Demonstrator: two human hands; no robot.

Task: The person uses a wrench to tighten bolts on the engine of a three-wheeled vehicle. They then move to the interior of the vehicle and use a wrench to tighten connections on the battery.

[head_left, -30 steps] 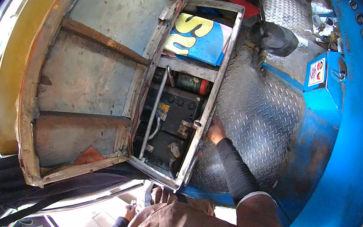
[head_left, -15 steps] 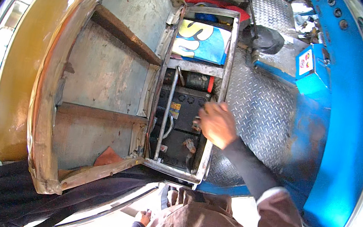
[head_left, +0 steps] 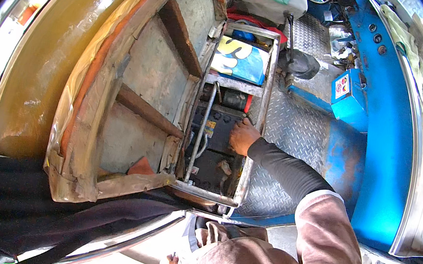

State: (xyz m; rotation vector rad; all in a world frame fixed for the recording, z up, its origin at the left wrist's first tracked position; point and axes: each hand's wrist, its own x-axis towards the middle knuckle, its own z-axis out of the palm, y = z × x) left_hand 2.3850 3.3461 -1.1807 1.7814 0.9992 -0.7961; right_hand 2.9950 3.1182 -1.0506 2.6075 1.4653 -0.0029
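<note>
My right hand (head_left: 244, 138) reaches over the right side of a black battery (head_left: 219, 136) in a metal-framed compartment (head_left: 246, 183). Its fingers are curled down at the battery's top edge; the hand hides whatever they grip. A second black battery (head_left: 209, 165) sits nearer me, with a pale, corroded-looking terminal (head_left: 225, 167) on top. Lengthwise over the batteries runs a metal rod (head_left: 201, 133), beside a grey curved cable (head_left: 204, 146). Low in the view, my left hand (head_left: 172, 263) hangs beside my body, away from the compartment; its fingers are too small to read.
A wood-braced seat lid (head_left: 143, 94) stands raised left of the compartment. Beyond the batteries lies a blue-and-yellow printed package (head_left: 241, 62). Right of the frame are tread-plate flooring (head_left: 299, 129), a black-booted lever (head_left: 303, 65) and a blue box (head_left: 350, 101).
My right hand has moved slightly down onto the battery's right side, and its fingers now cover the terminal area seen before. The view has shifted, showing more of the far seat.
</note>
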